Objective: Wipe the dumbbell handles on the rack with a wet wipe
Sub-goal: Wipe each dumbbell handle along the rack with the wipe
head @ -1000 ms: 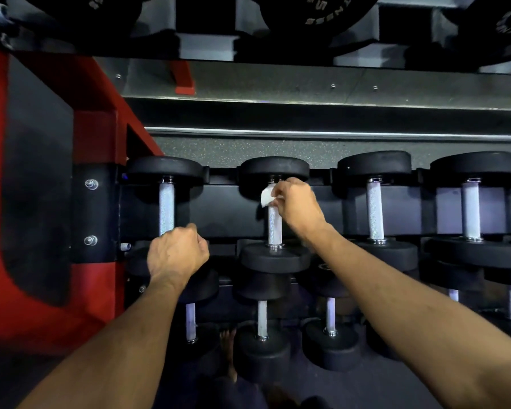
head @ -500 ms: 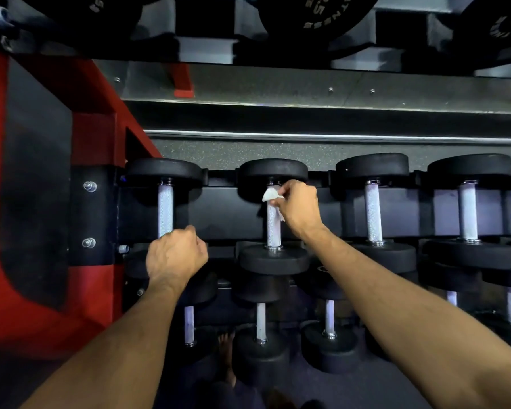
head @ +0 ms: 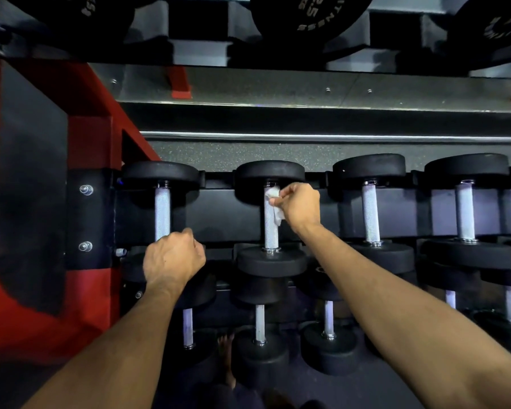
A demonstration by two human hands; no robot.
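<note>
A row of black dumbbells with knurled silver handles sits on the rack's upper tier. My right hand pinches a crumpled white wet wipe and holds it against the upper part of the second dumbbell's handle. My left hand is curled in a fist round the lower end of the leftmost dumbbell's handle, hiding that end and part of the lower head.
Two more dumbbells stand to the right on the same tier. A lower tier holds several smaller dumbbells. The red rack frame closes off the left. Weight plates hang above. A bare foot shows below.
My right hand has stayed at the top of the second handle while the wipe has shifted slightly downward along it. My left hand has not moved.
</note>
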